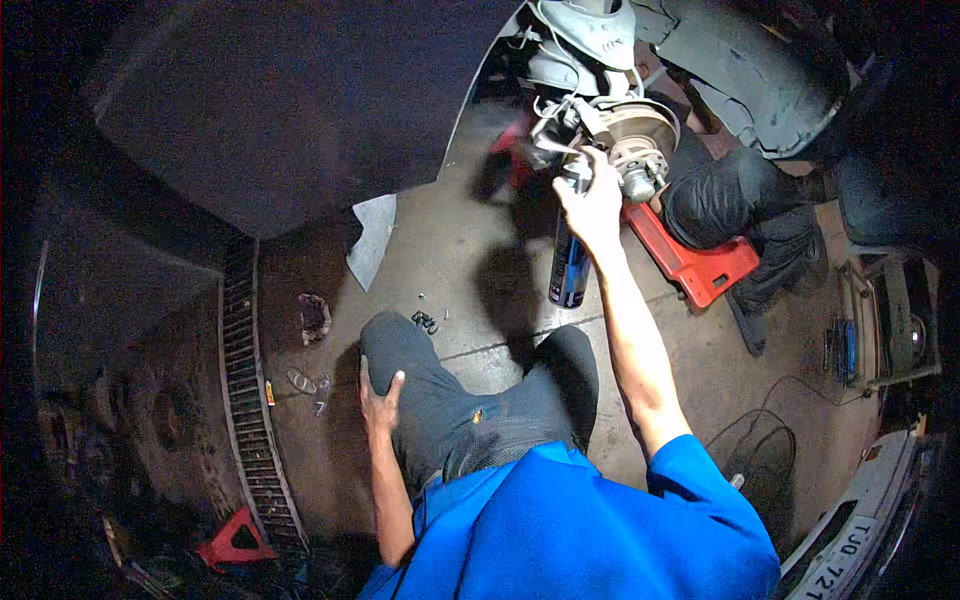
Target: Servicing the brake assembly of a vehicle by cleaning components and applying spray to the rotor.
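My right hand [598, 208] reaches forward, wrapped round the top of a blue and black spray can [570, 265]. The can is held upright, its top close to the wheel hub [640, 160] and the rusty brake disc [648, 122]. A pale mist shows to the left of the nozzle, near the suspension parts [570, 72]. My left hand [380, 402] lies on my left knee, thumb and fingers apart, holding nothing.
Another person's dark-trousered leg [715, 205] is right of the hub, beside a red stand-like piece [700, 268]. A dark car panel [300, 100] fills the upper left. Small dark parts [425, 322] lie on the floor near a drain grate [245, 370]. A cable [775, 410] loops at right.
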`<action>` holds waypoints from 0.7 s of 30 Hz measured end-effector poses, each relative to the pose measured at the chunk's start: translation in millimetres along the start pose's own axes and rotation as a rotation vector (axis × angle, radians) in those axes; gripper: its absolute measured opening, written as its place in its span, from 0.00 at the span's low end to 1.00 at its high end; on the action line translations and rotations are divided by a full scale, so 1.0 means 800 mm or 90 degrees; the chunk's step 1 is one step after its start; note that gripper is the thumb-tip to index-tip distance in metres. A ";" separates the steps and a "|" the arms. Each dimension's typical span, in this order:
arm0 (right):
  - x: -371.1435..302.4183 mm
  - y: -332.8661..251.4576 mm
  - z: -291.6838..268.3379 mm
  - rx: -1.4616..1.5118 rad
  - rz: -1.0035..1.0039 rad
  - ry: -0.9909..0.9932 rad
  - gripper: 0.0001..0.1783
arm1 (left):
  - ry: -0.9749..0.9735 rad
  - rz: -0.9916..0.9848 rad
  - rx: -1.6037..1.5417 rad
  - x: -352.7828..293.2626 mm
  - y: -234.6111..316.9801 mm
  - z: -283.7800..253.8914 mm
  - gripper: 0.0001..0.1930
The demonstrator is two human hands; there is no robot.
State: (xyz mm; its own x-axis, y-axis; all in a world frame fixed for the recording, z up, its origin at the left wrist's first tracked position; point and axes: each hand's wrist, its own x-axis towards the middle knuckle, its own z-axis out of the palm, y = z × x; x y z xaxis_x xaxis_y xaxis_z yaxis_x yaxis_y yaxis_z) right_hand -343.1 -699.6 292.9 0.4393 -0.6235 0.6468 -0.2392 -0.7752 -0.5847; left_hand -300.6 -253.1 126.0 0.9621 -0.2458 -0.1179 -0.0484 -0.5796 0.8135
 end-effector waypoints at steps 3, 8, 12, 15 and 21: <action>-0.014 -0.002 0.001 0.015 0.041 0.005 0.35 | 0.003 0.002 -0.011 0.004 0.002 0.004 0.49; -0.053 0.017 0.015 -0.001 0.089 -0.054 0.37 | 0.002 -0.016 -0.006 0.001 0.006 0.002 0.48; -0.046 -0.008 0.018 0.055 0.071 -0.039 0.36 | 0.006 -0.008 -0.013 0.000 0.006 -0.002 0.49; -0.036 -0.010 0.019 0.057 0.063 -0.056 0.34 | 0.005 -0.015 -0.014 0.000 0.008 0.000 0.49; 0.019 -0.002 0.006 0.046 -0.009 0.082 0.36 | 0.005 -0.031 -0.020 -0.005 0.018 0.000 0.49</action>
State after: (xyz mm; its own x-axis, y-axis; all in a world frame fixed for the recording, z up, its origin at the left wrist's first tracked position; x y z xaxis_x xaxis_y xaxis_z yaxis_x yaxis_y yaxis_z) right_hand -331.7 -707.6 301.1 0.3261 -0.6236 0.7105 -0.1684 -0.7779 -0.6054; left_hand -305.2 -260.3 138.5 0.9653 -0.2118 -0.1526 0.0061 -0.5663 0.8242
